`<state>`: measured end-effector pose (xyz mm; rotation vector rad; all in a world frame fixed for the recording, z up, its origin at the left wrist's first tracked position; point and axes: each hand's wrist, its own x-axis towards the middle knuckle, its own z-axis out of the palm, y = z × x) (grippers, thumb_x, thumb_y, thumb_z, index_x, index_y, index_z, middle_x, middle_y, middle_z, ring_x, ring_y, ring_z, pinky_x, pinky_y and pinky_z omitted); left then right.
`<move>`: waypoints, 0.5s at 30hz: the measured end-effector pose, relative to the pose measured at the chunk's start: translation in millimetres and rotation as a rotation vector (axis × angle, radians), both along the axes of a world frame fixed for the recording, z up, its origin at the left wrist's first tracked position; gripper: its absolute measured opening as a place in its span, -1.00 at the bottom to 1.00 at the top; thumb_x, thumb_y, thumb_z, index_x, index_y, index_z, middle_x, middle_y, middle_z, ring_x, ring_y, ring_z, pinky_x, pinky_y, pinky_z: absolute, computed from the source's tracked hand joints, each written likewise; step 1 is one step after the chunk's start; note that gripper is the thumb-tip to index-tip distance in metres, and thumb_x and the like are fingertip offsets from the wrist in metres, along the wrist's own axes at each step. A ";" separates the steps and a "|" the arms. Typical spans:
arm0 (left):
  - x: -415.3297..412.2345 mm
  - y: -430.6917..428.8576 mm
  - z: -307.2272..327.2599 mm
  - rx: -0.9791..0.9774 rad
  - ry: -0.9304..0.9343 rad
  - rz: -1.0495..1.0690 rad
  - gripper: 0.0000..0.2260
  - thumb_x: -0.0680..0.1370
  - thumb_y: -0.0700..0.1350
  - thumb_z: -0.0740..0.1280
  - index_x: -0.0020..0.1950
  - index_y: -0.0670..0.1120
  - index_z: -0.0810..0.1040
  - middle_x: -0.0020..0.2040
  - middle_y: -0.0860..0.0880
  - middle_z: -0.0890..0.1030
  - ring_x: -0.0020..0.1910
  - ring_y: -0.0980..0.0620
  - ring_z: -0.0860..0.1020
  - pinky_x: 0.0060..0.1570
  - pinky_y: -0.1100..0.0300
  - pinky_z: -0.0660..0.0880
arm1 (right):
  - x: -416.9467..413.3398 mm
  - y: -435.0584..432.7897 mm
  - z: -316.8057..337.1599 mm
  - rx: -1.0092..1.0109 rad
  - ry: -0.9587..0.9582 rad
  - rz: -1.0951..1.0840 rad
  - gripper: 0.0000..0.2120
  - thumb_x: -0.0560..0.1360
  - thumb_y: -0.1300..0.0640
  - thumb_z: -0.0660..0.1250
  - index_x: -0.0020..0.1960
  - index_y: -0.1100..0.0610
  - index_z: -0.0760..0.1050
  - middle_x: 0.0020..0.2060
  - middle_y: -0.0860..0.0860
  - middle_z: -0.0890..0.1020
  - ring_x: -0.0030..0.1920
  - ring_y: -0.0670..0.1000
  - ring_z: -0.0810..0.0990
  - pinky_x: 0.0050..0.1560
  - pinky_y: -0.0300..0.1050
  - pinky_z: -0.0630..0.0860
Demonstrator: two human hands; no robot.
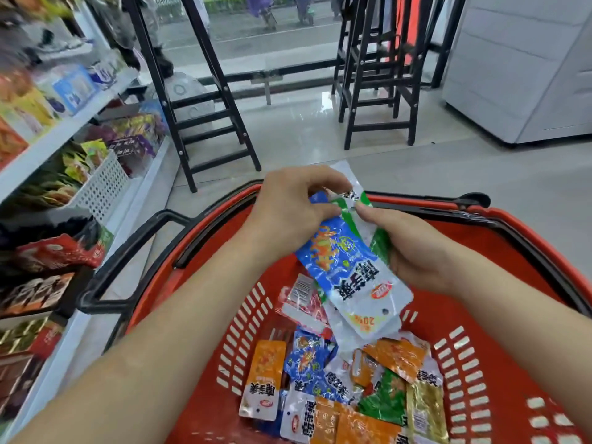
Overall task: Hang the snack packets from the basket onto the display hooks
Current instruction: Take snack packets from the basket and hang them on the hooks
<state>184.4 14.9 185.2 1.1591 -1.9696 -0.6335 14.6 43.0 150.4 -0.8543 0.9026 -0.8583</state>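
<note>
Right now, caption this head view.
Over the red basket, the left hand and right hand grip a blue packet and a green packet.

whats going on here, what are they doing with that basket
A person is bent over a red basket and holds snack packets above it with both hands. The left hand grips the far end of a blue packet, and the right hand holds a green packet tucked behind it. Many loose packets lie in the basket. Stocked shelves stand to the left. Nothing is being hung yet.
</note>
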 end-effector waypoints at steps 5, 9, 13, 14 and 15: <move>-7.7 -3.6 -18.7 -0.330 -0.020 0.120 -0.64 0.35 -0.23 0.52 0.13 -0.08 0.63 0.01 0.04 0.59 -0.02 0.13 0.54 0.05 0.22 0.49 | 0.4 0.1 -12.3 -0.213 0.241 -0.040 -0.68 0.37 0.19 0.50 0.10 0.16 0.58 -0.03 0.15 0.71 -0.02 0.15 0.69 0.04 0.04 0.60; -0.9 2.2 -2.7 0.128 0.148 0.339 -0.41 0.41 0.18 0.45 0.37 0.03 0.38 0.21 0.05 0.53 0.16 0.06 0.52 0.17 0.14 0.46 | 4.4 -4.9 6.2 -0.176 0.124 -0.270 -0.71 0.41 0.26 0.47 0.13 0.19 0.57 -0.04 0.15 0.71 -0.04 0.17 0.70 0.05 0.12 0.60; 0.4 34.3 18.8 0.641 0.316 0.217 -0.65 0.54 0.18 0.31 0.26 0.07 0.49 0.10 0.06 0.66 0.10 0.02 0.62 0.20 -0.10 0.50 | 33.3 2.0 54.0 -0.224 0.228 -0.504 -0.73 0.46 0.22 0.45 0.14 0.10 0.51 -0.08 -0.01 0.71 -0.12 -0.08 0.69 -0.16 -0.27 0.57; -0.4 44.7 31.9 0.658 0.363 0.242 -0.74 0.58 0.10 0.28 0.24 0.08 0.51 0.09 0.07 0.66 0.10 0.06 0.62 0.20 -0.09 0.50 | 43.6 6.7 68.7 -0.253 0.297 -0.519 -0.73 0.47 0.21 0.44 0.14 0.07 0.50 -0.09 -0.07 0.70 -0.13 -0.15 0.67 -0.17 -0.35 0.53; -0.3 54.1 48.0 0.667 0.421 0.274 -0.79 0.61 0.05 0.25 0.23 0.08 0.51 0.09 0.09 0.66 0.11 0.10 0.61 0.20 -0.03 0.50 | 53.8 11.9 84.0 -0.270 0.370 -0.520 -0.74 0.48 0.19 0.42 0.13 0.04 0.49 -0.11 -0.12 0.68 -0.13 -0.20 0.65 -0.17 -0.40 0.49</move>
